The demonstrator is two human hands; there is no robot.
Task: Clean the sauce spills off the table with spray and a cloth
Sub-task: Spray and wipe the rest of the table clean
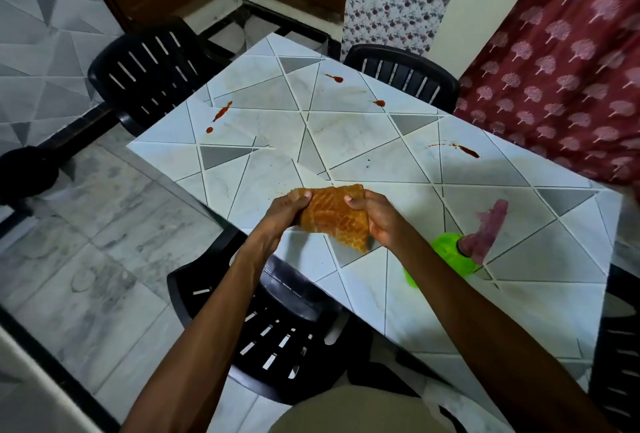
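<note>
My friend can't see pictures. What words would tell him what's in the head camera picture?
A person's left hand and right hand grip an orange cloth at the near edge of a white patterned table. Red sauce spills dot its far part. A green spray bottle stands beside the right hand, and black chairs stand around the table.

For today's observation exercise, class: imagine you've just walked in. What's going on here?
A person at a patterned table holds an orange cloth in both hands over the table's near side. The left hand grips its left end and the right hand grips its right end. Several red sauce spills lie unwiped on the far and right parts of the tabletop. A green spray bottle stands to the right of the hands, touched by neither. Black chairs surround the table.
</note>
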